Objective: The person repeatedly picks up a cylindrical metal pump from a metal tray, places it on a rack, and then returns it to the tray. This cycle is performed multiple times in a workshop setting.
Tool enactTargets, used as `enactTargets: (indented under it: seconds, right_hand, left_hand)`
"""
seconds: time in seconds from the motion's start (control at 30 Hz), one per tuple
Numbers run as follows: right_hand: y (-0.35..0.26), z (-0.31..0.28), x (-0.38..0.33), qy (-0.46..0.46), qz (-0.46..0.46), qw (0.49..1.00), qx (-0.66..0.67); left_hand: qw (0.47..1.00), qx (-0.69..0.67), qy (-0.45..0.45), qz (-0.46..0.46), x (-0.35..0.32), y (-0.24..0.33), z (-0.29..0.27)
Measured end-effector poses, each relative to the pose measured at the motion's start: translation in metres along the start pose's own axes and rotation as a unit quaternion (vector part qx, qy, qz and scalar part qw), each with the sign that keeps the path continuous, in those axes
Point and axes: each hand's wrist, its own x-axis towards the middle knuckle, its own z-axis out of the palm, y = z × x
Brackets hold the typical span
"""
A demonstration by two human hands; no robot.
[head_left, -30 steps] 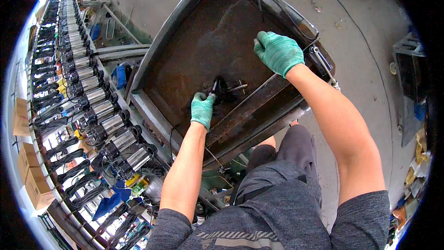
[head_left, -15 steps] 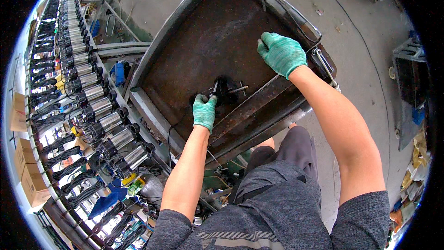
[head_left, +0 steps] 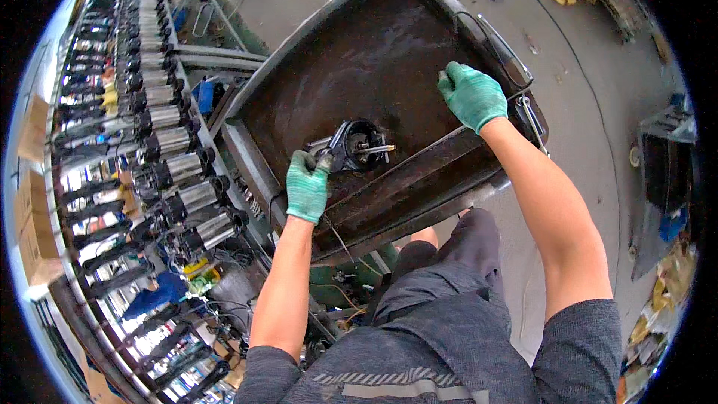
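Observation:
My left hand (head_left: 308, 187), in a green knit glove, has its thumb and fingers closed on the near left side of a black round pump part (head_left: 357, 151). A bright metal shaft (head_left: 377, 149) sticks out of its open round face, pointing right. The part is over the dark, stained floor of a large metal tray (head_left: 351, 52), and whether it touches that floor I cannot tell. My right hand (head_left: 473, 97), gloved the same way, is curled closed above the tray's right side, apart from the part. What lies inside its fingers, if anything, is hidden.
A dark bar (head_left: 404, 168) crosses the tray's near side. Along its right edge run a black cable (head_left: 490, 49) and metal rods (head_left: 529, 118). Steel-bodied pumps with coiled cables (head_left: 176, 168) line the left. A dark cart (head_left: 666, 150) stands far right.
The pump part has turned, so its round open face and shaft now show more clearly. My left hand has shifted left in the picture; the right stays closed. The whole view has moved somewhat.

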Motion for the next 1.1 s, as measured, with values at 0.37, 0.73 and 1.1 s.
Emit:
enactTargets:
  seconds: [0.37,0.73,1.1]
  right_hand:
    - [-0.102,-0.054,-0.069,-0.076,-0.212,0.9,0.372]
    - [-0.121,-0.05,-0.156,-0.227,-0.214,0.889,0.336]
    - [-0.021,-0.015,-0.164,-0.346,-0.041,0.839,0.418]
  left_hand:
    - [0.989,0.025,0.124,0.077,-0.105,0.08,-0.088]
    - [0.994,-0.018,0.097,-0.039,-0.168,0.083,-0.047]
    - [0.996,-0.042,-0.008,-0.078,-0.18,0.098,0.037]
